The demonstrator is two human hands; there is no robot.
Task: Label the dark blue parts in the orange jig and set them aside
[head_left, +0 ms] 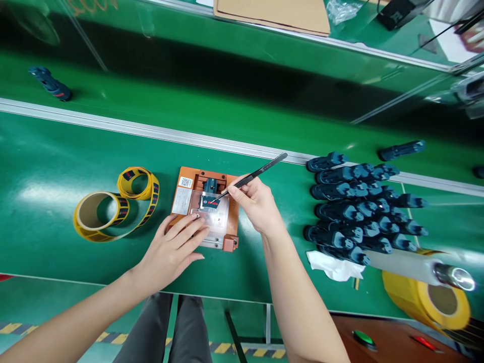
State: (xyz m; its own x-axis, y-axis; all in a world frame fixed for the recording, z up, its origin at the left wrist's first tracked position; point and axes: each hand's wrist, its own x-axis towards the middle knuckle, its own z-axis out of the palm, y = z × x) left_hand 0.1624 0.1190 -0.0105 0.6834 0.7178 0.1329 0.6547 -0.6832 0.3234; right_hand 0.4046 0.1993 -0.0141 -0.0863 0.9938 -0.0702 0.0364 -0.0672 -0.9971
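My right hand (255,201) pinches a pair of black tweezers (260,170), whose tips point down at a dark label (209,202) with red lettering. That label lies at the window of a clear plastic plate (217,222) on an orange-brown fixture (233,227). Flat on the plate's left part rests my left hand (177,247), its fingers spread. Behind the plate, a dark blue tool housing (210,185) sits in the fixture, its front part covered. Whether the label touches the housing I cannot tell.
Left of the fixture stands a roll of yellow-backed labels (85,222) with its strip curling into a second coil (151,186). Several dark blue housings (340,209) lie in rows at right, near a white cloth (335,266), a bottle (408,267) and a yellow roll (401,292).
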